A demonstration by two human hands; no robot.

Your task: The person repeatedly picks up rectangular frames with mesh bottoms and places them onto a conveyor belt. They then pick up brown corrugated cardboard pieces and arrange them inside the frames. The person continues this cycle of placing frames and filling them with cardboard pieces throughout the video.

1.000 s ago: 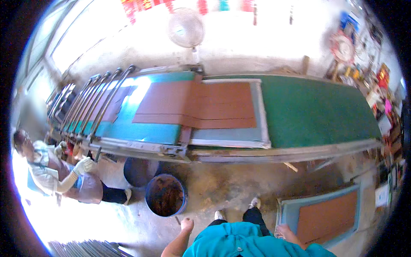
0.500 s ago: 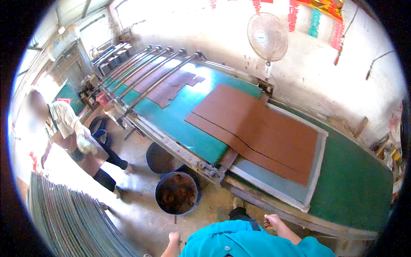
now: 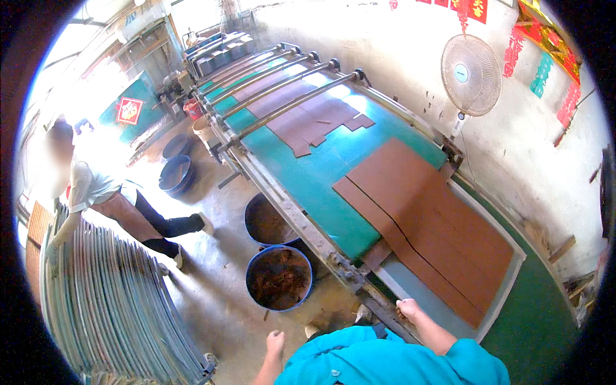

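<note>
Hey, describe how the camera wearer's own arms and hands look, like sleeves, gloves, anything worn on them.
Both the left hand and the right hand are bare, with no gloves. The wearer's top is plain teal; its right sleeve is short, leaving the right forearm uncovered. No watch shows; rings are too small to tell.

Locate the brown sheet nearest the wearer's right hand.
In the head view, the brown sheet lies right of centre, spanning the turquoise belt and the pale-framed panel, beyond the right hand.
</note>
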